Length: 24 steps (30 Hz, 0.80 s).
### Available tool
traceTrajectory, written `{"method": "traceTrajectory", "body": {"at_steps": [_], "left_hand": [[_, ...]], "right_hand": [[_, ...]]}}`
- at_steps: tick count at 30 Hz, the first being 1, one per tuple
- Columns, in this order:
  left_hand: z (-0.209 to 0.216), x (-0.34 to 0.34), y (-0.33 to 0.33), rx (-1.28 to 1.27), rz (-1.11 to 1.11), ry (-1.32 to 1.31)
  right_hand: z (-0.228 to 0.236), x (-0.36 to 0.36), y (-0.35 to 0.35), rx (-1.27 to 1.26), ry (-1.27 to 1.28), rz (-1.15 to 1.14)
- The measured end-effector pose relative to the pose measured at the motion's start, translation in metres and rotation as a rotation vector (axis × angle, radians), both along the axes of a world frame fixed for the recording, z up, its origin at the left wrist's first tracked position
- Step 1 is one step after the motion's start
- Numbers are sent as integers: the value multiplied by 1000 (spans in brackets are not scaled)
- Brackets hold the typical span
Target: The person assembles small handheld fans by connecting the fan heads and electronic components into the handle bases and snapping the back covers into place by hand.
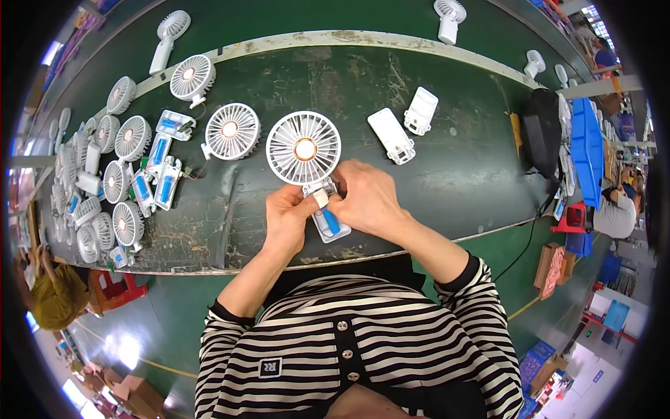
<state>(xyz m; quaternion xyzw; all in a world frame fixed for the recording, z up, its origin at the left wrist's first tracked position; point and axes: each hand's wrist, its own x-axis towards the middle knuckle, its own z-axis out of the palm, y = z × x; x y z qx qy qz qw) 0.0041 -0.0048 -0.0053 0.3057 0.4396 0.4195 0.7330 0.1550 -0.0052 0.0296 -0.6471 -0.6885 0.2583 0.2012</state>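
Observation:
A white handheld fan lies in front of me, its round grille pointing away and its handle toward me. The handle shell is open and shows a blue battery inside. My left hand pinches the handle near the neck from the left, thumb on a small pale piece. From the right, my right hand is closed at the same joint, its fingertips partly hidden. Two white handle covers lie to the right of the fan.
Many fan heads and open handles with blue batteries crowd the left of the green table. Two more fan heads lie nearer. A raised pale rail crosses behind. At right are a black bag and a blue tray.

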Motion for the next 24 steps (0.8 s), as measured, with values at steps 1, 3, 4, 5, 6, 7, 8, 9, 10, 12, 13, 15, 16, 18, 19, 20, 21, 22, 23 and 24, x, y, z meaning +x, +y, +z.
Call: {"method": "traceTrajectory", "body": {"at_steps": [1,3,4,5,6,7,8,9,10,12,13,15,16,18,19,20,21,22,23,24], "left_hand": [[-1,0,-2,-25,-22,7],[1,2,0,-121,-52,1],[2,3,1,-216,-76,4],[-1,3,2,-268,-107,-35],[-1,2,3,-280,-133,-23],[-1,1,2,-294,-159,-7],[-1,2,2,-310,-158,-7],[-1,2,2,-307,-162,-14],[0,1,3,-306,-160,-18],[5,2,4,-316,-147,-12],[6,1,3,-321,-153,-7],[4,0,3,-339,-161,-7],[3,-1,2,-342,-154,-6],[3,-2,2,-397,-135,-80],[3,-3,0,-402,-125,-80],[3,-2,-1,-385,-109,-84],[3,-1,-2,-370,-92,-88],[4,0,-2,-364,-79,-76],[4,1,-2,-368,-78,-79],[5,2,-1,-370,-68,-83]], "right_hand": [[-1,4,3,-98,47,58],[9,23,11,-287,81,131],[14,33,14,-251,64,153],[14,38,17,-47,-114,46],[9,45,28,108,-292,-18],[7,47,37,223,-409,-79],[0,54,47,260,-485,-77],[-6,57,53,232,-540,-77],[-12,59,59,204,-590,-71],[-21,60,63,252,-613,-52],[-21,59,64,226,-599,-56],[-16,57,63,173,-583,-69],[-14,55,61,119,-573,-93],[-8,50,48,238,-491,-98],[3,44,42,241,-247,-134],[10,41,34,241,-5,-175],[8,40,25,270,226,-202],[-1,42,16,308,298,-214],[-10,46,5,346,367,-230],[-14,50,-6,266,395,-267]]}}
